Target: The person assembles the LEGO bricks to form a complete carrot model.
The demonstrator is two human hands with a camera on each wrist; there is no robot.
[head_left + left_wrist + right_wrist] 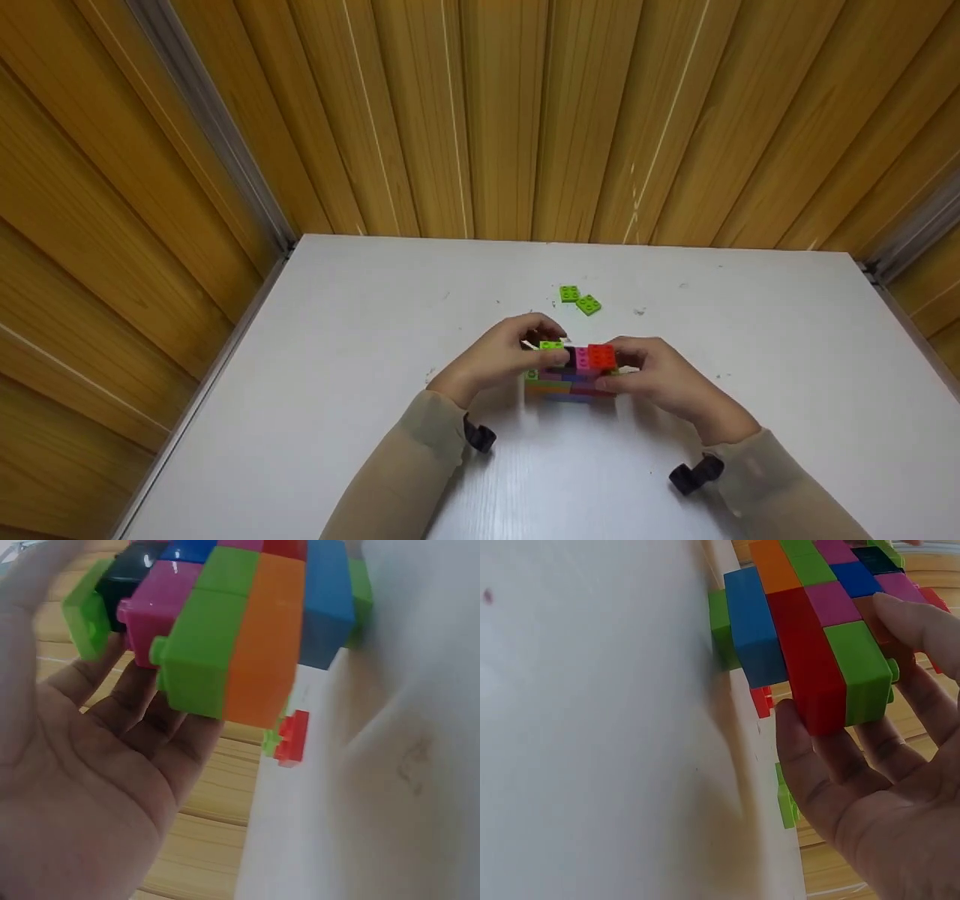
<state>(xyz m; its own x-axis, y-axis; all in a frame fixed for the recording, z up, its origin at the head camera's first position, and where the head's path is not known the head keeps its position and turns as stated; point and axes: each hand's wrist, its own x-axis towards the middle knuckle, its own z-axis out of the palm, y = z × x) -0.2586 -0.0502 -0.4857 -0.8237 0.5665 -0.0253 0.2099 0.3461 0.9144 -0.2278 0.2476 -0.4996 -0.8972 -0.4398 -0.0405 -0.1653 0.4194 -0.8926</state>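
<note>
A multicoloured wall of stacked toy building bricks [574,386] stands on the table between both hands. My left hand [499,356] is at its upper left end, thumb in front and fingers behind, pinching a lime green brick [84,611] beside a black brick [127,574]. My right hand [664,379] grips the right end; its thumb [919,622] lies on the near face and its fingers curl behind. A red brick [601,356] tops that end, next to a pink one [581,358]. Low in the wall sits a blue brick [756,630].
Two loose lime green bricks [589,304] lie on the white table [360,337] beyond the hands. A wood-panelled wall [502,120] rises behind the table's far edge. Small dark cameras [480,436] are strapped at both wrists.
</note>
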